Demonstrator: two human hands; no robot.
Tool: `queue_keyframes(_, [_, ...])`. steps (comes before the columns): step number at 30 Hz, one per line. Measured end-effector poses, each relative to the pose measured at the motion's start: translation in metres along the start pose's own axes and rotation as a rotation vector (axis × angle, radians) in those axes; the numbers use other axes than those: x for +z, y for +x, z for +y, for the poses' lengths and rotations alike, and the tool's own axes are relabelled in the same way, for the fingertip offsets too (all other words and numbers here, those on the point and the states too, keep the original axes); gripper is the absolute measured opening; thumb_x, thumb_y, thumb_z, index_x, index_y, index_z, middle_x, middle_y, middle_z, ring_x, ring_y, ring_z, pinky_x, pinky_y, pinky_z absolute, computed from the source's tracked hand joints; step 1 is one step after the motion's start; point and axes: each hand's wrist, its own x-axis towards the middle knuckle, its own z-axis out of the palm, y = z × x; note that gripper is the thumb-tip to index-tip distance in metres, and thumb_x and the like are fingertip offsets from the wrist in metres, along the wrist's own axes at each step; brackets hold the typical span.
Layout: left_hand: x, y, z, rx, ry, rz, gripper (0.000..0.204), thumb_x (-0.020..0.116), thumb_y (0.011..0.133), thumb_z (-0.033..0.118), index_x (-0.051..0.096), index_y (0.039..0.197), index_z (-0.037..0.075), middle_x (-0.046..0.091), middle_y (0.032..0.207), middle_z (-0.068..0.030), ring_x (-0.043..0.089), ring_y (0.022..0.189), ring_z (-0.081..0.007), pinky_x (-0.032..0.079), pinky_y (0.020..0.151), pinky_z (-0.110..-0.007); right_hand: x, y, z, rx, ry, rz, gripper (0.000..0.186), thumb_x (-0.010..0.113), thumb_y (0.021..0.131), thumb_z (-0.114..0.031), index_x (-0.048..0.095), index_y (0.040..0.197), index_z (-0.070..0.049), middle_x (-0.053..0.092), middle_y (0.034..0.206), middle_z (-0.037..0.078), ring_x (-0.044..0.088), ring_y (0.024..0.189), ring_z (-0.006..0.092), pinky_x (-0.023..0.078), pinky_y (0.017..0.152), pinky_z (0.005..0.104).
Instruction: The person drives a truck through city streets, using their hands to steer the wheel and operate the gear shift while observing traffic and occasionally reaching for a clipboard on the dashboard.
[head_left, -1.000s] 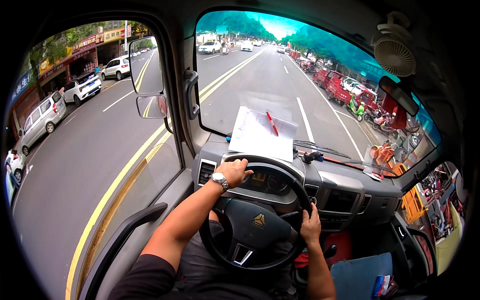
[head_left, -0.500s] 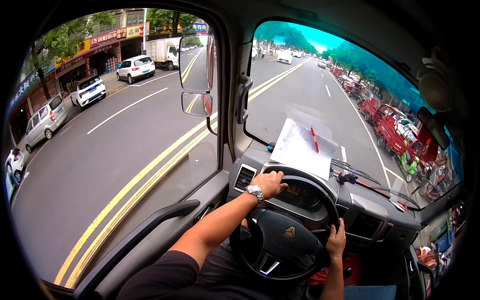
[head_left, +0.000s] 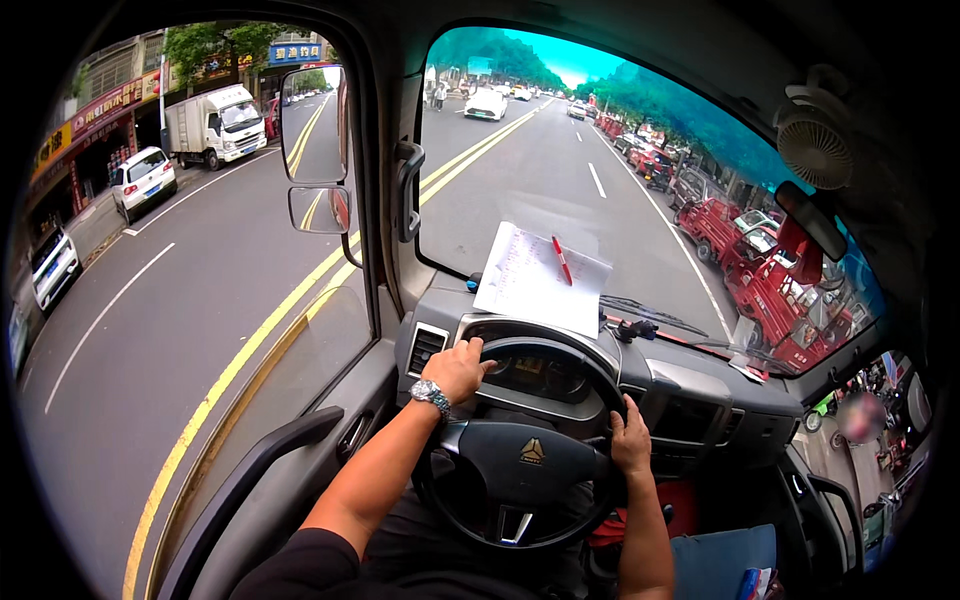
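Observation:
I sit at the black steering wheel point(head_left: 520, 455) of a truck cab. My left hand point(head_left: 458, 368) is wrapped round the wheel's upper left rim, thumb toward the inside; a silver watch point(head_left: 430, 395) is on that wrist. On the right side of the rim lies my right hand point(head_left: 630, 438), its fingers curled over it. Beyond the wheel, written sheets of white paper point(head_left: 530, 285) rest on the dashboard, and a red pen point(head_left: 562, 260) lies on them. Part of the instrument panel point(head_left: 540, 375) shows through the wheel.
Double yellow lines point(head_left: 480, 155) run along the road on the left. A white car point(head_left: 486, 104) is ahead beyond them. Red three-wheeled cargo vehicles point(head_left: 770, 290) stand along the right edge. A white box truck point(head_left: 215, 125) and parked cars line the far left. Side mirrors point(head_left: 315, 125) hang outside.
The wheel has turned slightly counterclockwise, both hands moving with it. The cab has moved forward past the parked vehicles, and the white car ahead looks nearer. The view has swung right.

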Motion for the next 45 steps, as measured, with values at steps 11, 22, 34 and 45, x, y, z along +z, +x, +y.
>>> queue_keyframes(11, [0.008, -0.004, 0.007, -0.003, 0.038, 0.027, 0.047, 0.063, 0.104, 0.05, 0.054, 0.118, 0.005, 0.071, 0.102, -0.0208, 0.073, 0.09, -0.0437, 0.059, 0.075, -0.054, -0.004, 0.002, 0.007, -0.012, -0.031, 0.022, 0.054, 0.058, 0.108, -0.042, 0.053, 0.153, -0.013, 0.068, 0.129, 0.024, 0.066, 0.117, 0.046, 0.054, 0.098, 0.0516])
queue_keyframes(22, [0.01, 0.0, 0.009, 0.001, 0.032, 0.023, 0.048, 0.062, 0.104, 0.05, 0.054, 0.118, 0.005, 0.071, 0.103, -0.0207, 0.073, 0.091, -0.0433, 0.06, 0.076, -0.054, -0.007, 0.001, 0.011, 0.016, -0.038, 0.004, 0.054, 0.058, 0.108, -0.042, 0.053, 0.153, -0.013, 0.068, 0.129, 0.023, 0.066, 0.117, 0.0459, 0.054, 0.097, 0.0519])
queue_keyframes(34, [-0.002, -0.001, 0.019, -0.05, 0.05, -0.057, 0.052, 0.062, 0.105, 0.047, 0.057, 0.134, 0.006, 0.073, 0.113, -0.0219, 0.073, 0.099, -0.0434, 0.058, 0.084, -0.054, -0.009, -0.003, 0.006, 0.043, -0.006, -0.006, 0.055, 0.058, 0.108, -0.043, 0.052, 0.154, -0.014, 0.068, 0.134, 0.021, 0.066, 0.12, 0.0441, 0.053, 0.099, 0.051])
queue_keyframes(45, [0.003, -0.001, 0.021, -0.048, 0.048, -0.049, 0.05, 0.062, 0.105, 0.046, 0.056, 0.133, 0.005, 0.073, 0.112, -0.0231, 0.073, 0.098, -0.0437, 0.058, 0.083, -0.054, -0.011, -0.004, 0.008, 0.049, -0.022, -0.001, 0.054, 0.059, 0.107, -0.04, 0.052, 0.153, -0.013, 0.067, 0.135, 0.021, 0.066, 0.121, 0.044, 0.053, 0.1, 0.051])
